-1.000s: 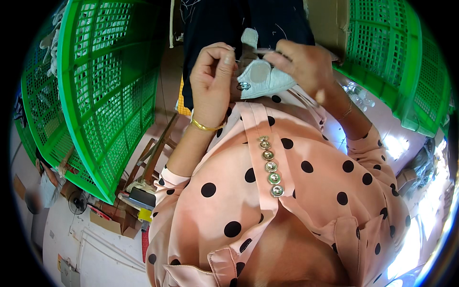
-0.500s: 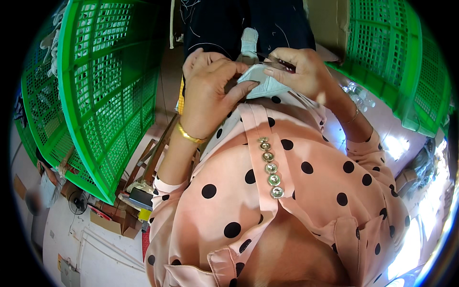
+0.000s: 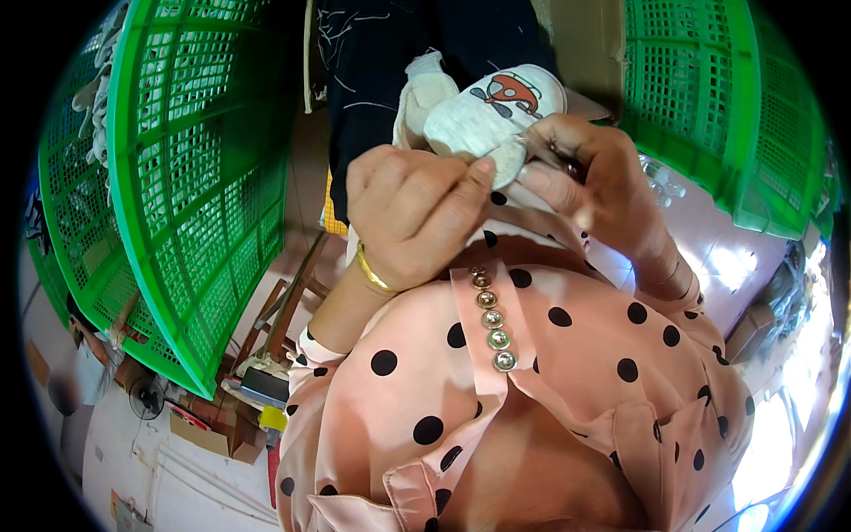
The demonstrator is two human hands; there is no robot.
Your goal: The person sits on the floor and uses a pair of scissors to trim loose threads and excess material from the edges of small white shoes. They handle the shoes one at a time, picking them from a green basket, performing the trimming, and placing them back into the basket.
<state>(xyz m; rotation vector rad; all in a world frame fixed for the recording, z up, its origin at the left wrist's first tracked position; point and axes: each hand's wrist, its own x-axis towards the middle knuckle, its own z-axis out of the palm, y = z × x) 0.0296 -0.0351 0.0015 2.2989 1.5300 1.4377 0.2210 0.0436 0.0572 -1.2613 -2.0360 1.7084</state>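
Observation:
My left hand (image 3: 412,208) is closed, pinching the near edge of a white cloth piece (image 3: 465,127) between thumb and fingers. This piece is mitten-like in shape, with a rounded far end and a red and grey printed picture. Another pale cloth part (image 3: 424,93) lies beside it, over my lap. Just right of the pinched edge, my right hand (image 3: 607,177) is closed around small dark thread snips (image 3: 570,165), mostly hidden in the palm. Its thumb and forefinger come close to the cloth; whether they touch it is hard to see.
Tall green plastic baskets (image 3: 199,177) stand at my left, with pale cloth items (image 3: 99,115) hanging at the far one. Another green basket (image 3: 691,106) stands at the right beside a cardboard box (image 3: 589,44). A wooden stool (image 3: 282,324) is behind on the left.
The cloth piece has been turned, so its printed face now shows. My left hand has shifted slightly right and nearer; my right hand has moved a little nearer and right, snips still in it.

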